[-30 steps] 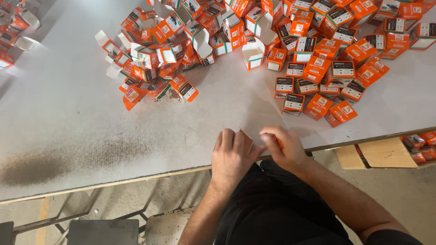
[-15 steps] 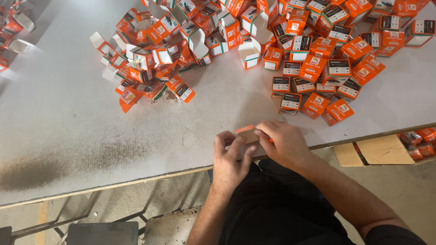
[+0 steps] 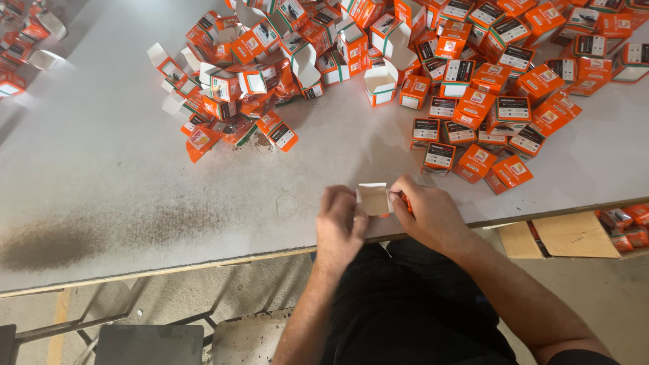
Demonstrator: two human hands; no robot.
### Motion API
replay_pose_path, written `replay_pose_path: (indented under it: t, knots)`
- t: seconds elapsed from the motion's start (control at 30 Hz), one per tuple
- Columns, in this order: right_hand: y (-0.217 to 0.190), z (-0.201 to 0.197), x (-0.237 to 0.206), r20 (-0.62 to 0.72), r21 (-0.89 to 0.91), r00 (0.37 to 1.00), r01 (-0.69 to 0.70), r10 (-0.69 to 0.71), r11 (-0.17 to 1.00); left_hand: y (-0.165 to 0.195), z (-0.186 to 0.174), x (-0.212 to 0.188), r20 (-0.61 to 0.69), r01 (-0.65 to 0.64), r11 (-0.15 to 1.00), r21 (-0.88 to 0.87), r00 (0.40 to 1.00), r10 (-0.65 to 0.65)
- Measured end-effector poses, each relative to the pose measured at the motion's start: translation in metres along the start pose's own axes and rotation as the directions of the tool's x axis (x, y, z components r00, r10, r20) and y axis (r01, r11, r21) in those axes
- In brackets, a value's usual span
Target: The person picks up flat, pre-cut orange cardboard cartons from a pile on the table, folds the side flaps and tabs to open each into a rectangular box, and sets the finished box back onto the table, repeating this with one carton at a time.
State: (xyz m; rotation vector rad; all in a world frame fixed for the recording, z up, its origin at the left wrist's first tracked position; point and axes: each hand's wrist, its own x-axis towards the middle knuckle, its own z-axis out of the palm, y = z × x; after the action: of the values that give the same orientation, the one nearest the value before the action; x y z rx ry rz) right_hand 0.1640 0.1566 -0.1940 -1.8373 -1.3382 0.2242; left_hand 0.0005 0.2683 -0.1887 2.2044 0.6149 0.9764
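Note:
Near the front edge of the white table (image 3: 135,176), both my hands hold one small orange carton (image 3: 376,199) with its white flap standing open. My left hand (image 3: 340,223) pinches the carton's left side. My right hand (image 3: 429,215) grips its right side, covering most of the orange body. Further back lies a heap of open orange cartons (image 3: 263,61) with white flaps up. To its right is a spread of closed orange cartons (image 3: 500,74).
A dark stain (image 3: 88,233) marks the table's front left. More orange cartons (image 3: 27,40) lie at the far left corner. A brown cardboard box (image 3: 568,233) with a few cartons sits below the table on the right. A grey stool (image 3: 149,343) stands under the table.
My hands have drawn apart a little and the carton's white flap now stands open between them. The view has shifted slightly.

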Motion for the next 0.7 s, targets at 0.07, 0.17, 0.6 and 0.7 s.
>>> replay_pose_path:
  t: [0.07,0.17,0.6,0.7]
  knots:
    - [-0.002,-0.001,0.000,-0.006,-0.018,1.000,0.015,-0.015,1.000,0.000,0.000,0.003,-0.028,0.082,0.986,-0.143,0.996,-0.087]
    - [-0.005,0.000,0.001,-0.019,-0.063,0.999,0.043,-0.045,0.997,0.003,-0.001,0.002,0.001,0.138,0.988,-0.067,0.990,-0.138]
    - [0.006,-0.011,-0.039,-0.116,-0.127,0.927,0.344,-0.358,0.930,0.003,0.007,-0.002,0.098,-0.170,0.971,0.169,0.983,0.155]
    - [0.012,-0.016,-0.047,-0.060,-0.179,0.951,0.288,-0.302,0.941,0.003,0.009,-0.002,0.090,-0.144,0.978,0.155,0.987,0.131]
